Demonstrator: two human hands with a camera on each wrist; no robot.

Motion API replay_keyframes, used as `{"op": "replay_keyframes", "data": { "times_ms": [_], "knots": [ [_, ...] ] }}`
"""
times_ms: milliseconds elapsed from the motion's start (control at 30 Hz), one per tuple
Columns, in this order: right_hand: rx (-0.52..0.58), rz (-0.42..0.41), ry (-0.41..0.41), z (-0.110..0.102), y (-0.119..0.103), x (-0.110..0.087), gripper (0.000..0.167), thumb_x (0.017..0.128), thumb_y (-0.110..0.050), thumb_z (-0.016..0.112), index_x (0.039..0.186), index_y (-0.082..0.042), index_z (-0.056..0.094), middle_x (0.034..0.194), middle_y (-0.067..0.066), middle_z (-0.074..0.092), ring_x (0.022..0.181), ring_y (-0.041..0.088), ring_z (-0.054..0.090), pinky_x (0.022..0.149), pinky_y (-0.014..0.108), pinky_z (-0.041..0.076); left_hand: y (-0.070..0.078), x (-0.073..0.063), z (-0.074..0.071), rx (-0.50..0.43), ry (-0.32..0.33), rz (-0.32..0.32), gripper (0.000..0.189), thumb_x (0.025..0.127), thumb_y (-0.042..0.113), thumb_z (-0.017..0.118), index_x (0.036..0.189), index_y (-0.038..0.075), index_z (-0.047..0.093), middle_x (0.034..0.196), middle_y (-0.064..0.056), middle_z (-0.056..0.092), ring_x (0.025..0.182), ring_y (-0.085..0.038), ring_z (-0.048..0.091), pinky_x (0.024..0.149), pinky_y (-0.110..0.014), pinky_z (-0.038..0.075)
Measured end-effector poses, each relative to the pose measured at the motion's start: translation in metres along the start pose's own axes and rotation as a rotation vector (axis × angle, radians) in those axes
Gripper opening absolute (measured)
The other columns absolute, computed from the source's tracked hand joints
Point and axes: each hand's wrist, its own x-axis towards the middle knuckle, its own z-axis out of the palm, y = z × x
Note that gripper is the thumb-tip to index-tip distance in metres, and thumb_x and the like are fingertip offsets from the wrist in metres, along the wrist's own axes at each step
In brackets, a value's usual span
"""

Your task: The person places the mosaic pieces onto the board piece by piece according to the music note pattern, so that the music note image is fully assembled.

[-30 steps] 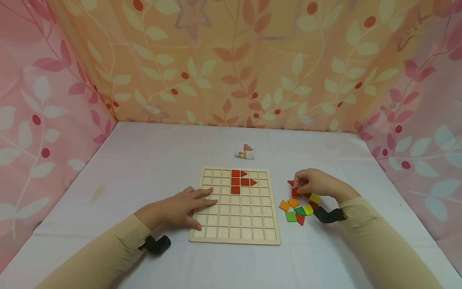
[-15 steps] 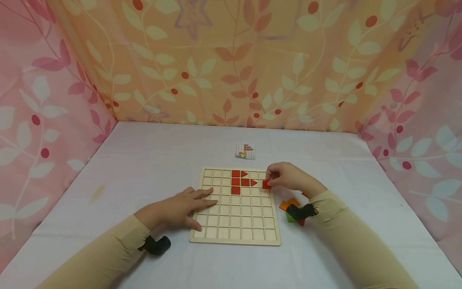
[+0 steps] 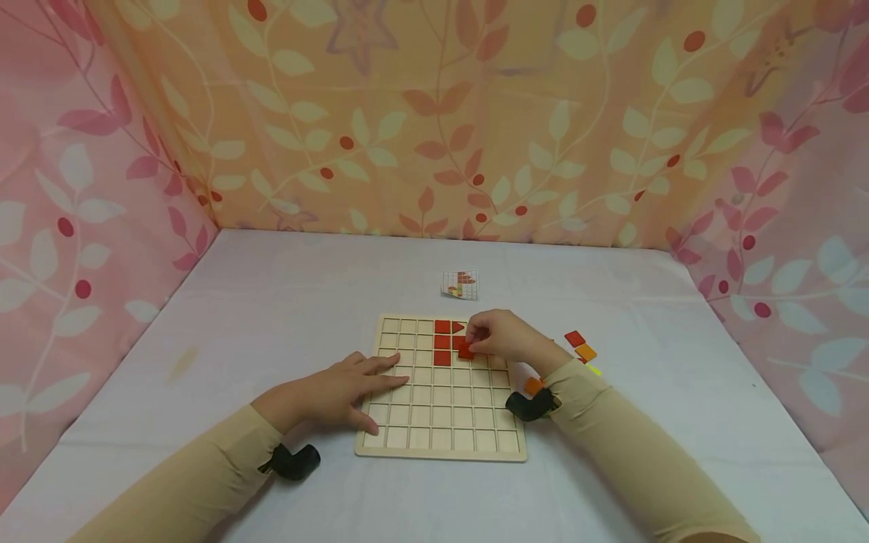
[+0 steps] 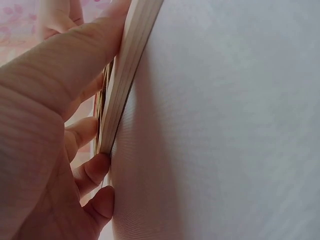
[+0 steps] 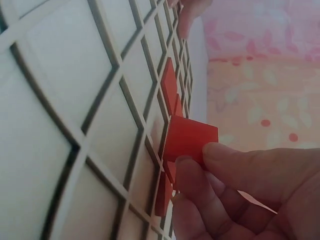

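Observation:
A wooden grid board (image 3: 441, 415) lies on the white cloth, with several red tiles (image 3: 442, 342) set in cells of its upper middle. My left hand (image 3: 333, 388) rests on the board's left side, fingers spread; in the left wrist view the thumb (image 4: 75, 55) lies along the board's edge. Between thumb and fingers my right hand (image 3: 505, 334) pinches a red square tile (image 5: 190, 140), held tilted close over the board beside the placed red tiles. That hand covers part of the board's upper right in the head view.
A small printed card (image 3: 460, 285) showing a coloured grid pattern lies behind the board. To the right are loose tiles, including an orange one (image 3: 586, 352) and a red one (image 3: 574, 338); the right sleeve (image 3: 624, 430) hides part of the pile. Patterned curtains (image 3: 434, 113) surround the table.
My right hand has picked the red square tile from the loose pile and carried it left over the board to the placed red tiles. The left hand has stayed put.

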Motion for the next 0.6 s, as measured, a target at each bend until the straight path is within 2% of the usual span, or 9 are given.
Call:
{"op": "replay_keyframes", "data": {
  "times_ms": [233, 600],
  "knots": [
    [-0.026, 0.016, 0.014, 0.007, -0.003, 0.004, 0.010, 0.080, -0.010, 0.069, 0.075, -0.013, 0.061, 0.071, -0.003, 0.056, 0.072, 0.015, 0.049, 0.067, 0.029, 0.041, -0.001, 0.000, 0.000, 0.016, 0.014, 0.028, 0.082, 0.072, 0.064, 0.058, 0.142, 0.032, 0.031, 0.152, 0.001, 0.016, 0.110, -0.014, 0.030, 0.089, -0.037, 0.033],
    [-0.004, 0.045, 0.001, 0.011, -0.001, 0.006, 0.014, 0.080, -0.009, 0.070, 0.070, -0.015, 0.062, 0.072, -0.003, 0.057, 0.073, 0.015, 0.049, 0.068, 0.030, 0.041, 0.000, 0.000, 0.000, 0.007, 0.007, 0.019, 0.081, 0.073, 0.061, 0.061, 0.142, 0.032, 0.032, 0.152, 0.000, 0.016, 0.112, -0.015, 0.031, 0.090, -0.037, 0.034]
  ]
}}
